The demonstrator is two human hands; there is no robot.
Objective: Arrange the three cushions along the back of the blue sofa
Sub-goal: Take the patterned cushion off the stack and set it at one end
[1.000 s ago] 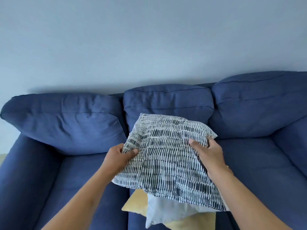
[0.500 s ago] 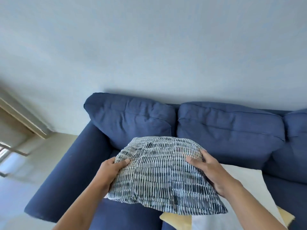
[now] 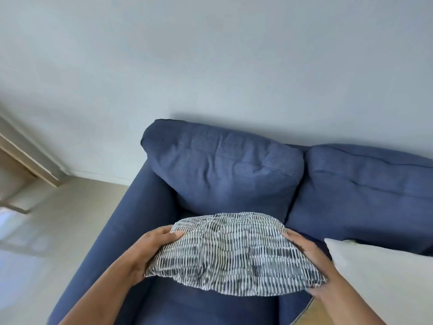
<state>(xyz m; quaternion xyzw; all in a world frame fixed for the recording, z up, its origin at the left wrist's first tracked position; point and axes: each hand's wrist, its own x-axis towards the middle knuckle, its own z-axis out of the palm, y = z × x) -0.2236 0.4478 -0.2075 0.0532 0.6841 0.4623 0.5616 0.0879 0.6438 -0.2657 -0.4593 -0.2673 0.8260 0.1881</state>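
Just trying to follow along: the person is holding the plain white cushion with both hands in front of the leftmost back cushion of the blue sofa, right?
Not quite. The head view shows both hands, left hand and right hand, holding the striped blue-and-white cushion, not the plain white cushion, which lies to its right. The rest is right: it is in front of the blue sofa's leftmost back cushion.

The blue sofa (image 3: pixel 145 231) stands on pale floor (image 3: pixel 58 231), a white cushion (image 3: pixel 379 277) lying on its seat.
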